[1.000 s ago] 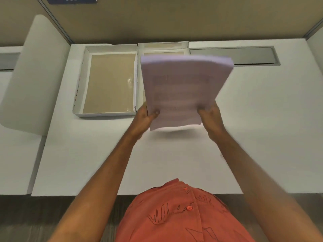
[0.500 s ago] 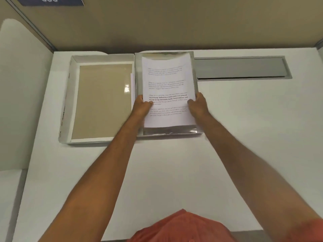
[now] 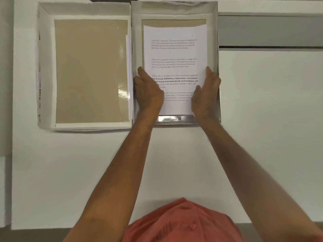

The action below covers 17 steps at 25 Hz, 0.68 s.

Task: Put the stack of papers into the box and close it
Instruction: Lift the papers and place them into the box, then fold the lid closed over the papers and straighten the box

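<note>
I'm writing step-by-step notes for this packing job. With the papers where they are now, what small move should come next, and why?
Probably let go and draw both hands out. The stack of papers already lies in the right half of the box, left hand and right hand at its sides, while the lid lies open beside it.

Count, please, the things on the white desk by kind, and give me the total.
Open box trays: 2, the left tray with only its tan bottom showing, the right tray holding the papers.
Stacks of printed papers: 1, lying in the right tray.
Hands: 2, left hand and right hand, one at each side of the stack.
Total: 5.
</note>
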{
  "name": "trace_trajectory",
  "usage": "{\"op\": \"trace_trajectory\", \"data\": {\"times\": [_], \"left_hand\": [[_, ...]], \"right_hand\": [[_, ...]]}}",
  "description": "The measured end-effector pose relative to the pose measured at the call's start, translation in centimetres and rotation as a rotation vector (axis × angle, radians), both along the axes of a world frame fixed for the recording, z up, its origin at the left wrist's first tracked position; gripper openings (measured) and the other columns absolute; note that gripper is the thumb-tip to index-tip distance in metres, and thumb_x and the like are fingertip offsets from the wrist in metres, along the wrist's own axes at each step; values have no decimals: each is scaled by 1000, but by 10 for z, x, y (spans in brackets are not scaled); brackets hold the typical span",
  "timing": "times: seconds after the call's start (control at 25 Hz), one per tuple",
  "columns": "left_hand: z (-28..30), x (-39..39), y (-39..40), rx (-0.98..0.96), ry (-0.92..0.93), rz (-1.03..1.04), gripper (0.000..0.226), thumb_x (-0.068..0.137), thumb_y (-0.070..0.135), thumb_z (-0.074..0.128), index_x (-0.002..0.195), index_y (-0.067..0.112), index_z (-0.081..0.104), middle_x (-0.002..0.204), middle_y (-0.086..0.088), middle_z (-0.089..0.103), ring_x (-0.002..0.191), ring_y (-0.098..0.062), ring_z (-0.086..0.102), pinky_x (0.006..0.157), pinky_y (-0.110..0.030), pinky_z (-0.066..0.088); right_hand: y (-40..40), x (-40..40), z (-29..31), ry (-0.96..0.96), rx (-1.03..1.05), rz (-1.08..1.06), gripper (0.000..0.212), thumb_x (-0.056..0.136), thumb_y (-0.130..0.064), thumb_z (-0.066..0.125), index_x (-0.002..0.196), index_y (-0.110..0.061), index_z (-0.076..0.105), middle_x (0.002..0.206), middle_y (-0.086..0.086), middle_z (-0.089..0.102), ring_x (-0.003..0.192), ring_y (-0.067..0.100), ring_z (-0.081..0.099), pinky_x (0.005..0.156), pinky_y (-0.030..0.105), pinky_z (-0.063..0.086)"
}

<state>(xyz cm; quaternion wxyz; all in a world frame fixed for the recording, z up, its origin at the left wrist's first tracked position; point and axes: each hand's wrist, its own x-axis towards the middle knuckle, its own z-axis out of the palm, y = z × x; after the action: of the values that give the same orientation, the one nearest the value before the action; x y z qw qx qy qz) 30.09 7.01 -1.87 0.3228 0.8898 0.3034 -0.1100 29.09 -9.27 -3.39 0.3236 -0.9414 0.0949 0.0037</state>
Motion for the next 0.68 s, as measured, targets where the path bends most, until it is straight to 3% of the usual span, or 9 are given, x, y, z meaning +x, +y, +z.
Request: {"op": "trace_trajectory", "data": {"times": [0.12, 0.28, 0.4, 0.52, 0.68], "left_hand": [[5, -3, -2, 151, 0, -159, 74, 90, 1, 60, 156, 13, 27, 143, -18, 37, 127, -33, 47, 101, -43, 50], [9, 0, -4, 341, 28, -272, 62, 86, -6, 57, 144, 6, 40, 148, -18, 34, 132, -35, 40, 104, -39, 44], [14, 2, -5, 450, 16, -316, 47, 88, -3, 53, 133, 7, 48, 144, -16, 40, 129, -33, 43, 102, -39, 38], [12, -10, 2, 413, -88, -343, 55, 89, 3, 57, 142, 14, 47, 140, -11, 44, 128, -31, 44, 100, -39, 35], [8, -59, 19, 324, -286, -109, 55, 93, 28, 67, 145, 23, 49, 141, -7, 47, 129, -27, 47, 106, -43, 37]], "right_hand": [[5, 3, -4, 14, -58, -27, 46, 107, -16, 46, 153, -10, 45, 161, 12, 38, 148, 22, 36, 126, 27, 27], [10, 1, -9, 0, -302, 67, 46, 104, -2, 44, 149, -9, 53, 163, 23, 35, 151, 42, 33, 126, 45, 27], [10, 6, 0, 66, -389, 126, 50, 99, -3, 44, 149, -9, 51, 166, 21, 30, 152, 42, 31, 125, 48, 27], [12, 3, 13, 121, -402, 186, 58, 98, -11, 50, 156, -10, 40, 170, 19, 22, 152, 40, 28, 127, 46, 22], [35, -20, 28, 31, -169, 308, 58, 98, -15, 58, 154, -9, 41, 167, 18, 25, 151, 38, 28, 122, 48, 32]]}}
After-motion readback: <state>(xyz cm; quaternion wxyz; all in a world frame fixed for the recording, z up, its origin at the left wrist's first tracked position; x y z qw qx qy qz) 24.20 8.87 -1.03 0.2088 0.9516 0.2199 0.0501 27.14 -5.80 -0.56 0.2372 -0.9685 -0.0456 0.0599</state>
